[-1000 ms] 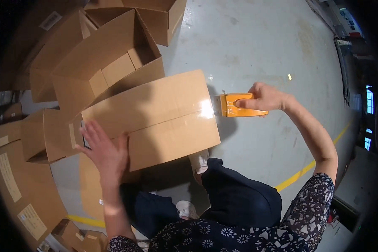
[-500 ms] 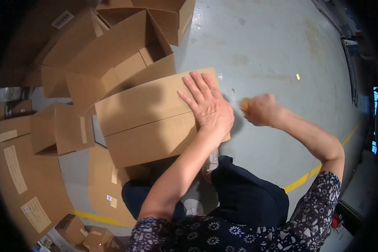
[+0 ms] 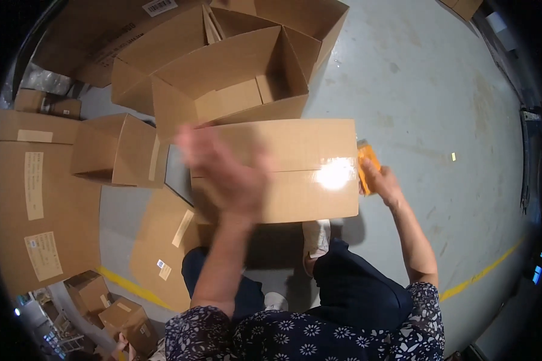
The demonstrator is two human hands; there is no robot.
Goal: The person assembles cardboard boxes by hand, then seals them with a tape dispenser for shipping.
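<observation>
Looks like the taping step: box (image 3: 304, 157) lies seam up, glossy patch at seam's right end, probably tape. Right hand (image 3: 384, 182) has its fingers wrapped round the orange tape dispenser (image 3: 369, 165), just beside that end. Left hand (image 3: 229, 171) spread over the box's left part, blurred; can't tell contact. Next move calls for pressing tape down, I'd judge.

To my right I note a small pale-yellow scrap (image 3: 453, 157) on smooth grey floor (image 3: 409, 78), painted yellow stripe (image 3: 488, 269). Upper left: long open-topped brown cardboard box (image 3: 232, 75). Lower left: two small brown cardboard cartons (image 3: 127, 323).
</observation>
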